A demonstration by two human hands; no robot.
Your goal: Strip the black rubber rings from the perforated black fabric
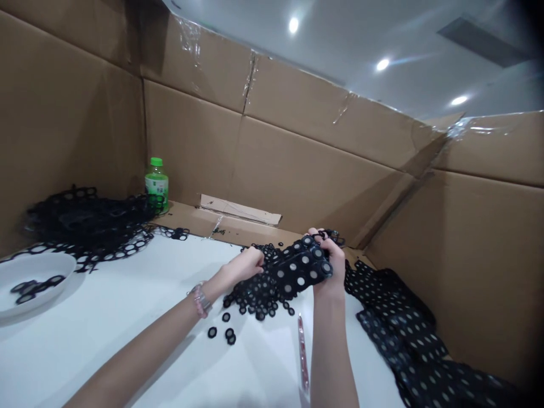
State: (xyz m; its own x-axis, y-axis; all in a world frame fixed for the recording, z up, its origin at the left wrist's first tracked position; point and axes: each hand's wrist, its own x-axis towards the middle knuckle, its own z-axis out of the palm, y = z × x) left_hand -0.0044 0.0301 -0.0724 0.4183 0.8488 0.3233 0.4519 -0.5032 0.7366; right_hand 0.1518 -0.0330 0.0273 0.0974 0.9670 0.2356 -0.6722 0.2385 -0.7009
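My right hand (335, 255) grips one end of a black perforated sheet (293, 273) dotted with round pale discs, holding it raised at a slant above the white tabletop. The fingers of my left hand (250, 263) are curled closed beside the sheet's other end; what they hold, if anything, is hidden. Beneath and around the sheet lies a heap of small black rings with pale centres (259, 292). Several loose rings (212, 332) are scattered nearer to me. A pink bracelet (199, 300) circles my left wrist.
More dotted black sheets (403, 317) are piled at right. On the left lie a tangle of black punched-out mesh (93, 218) and a white bowl (63, 266) with black scraps. A green bottle (157, 184) stands behind. A red pen-like stick (302, 351) lies in front. Cardboard walls (318, 158) surround the table.
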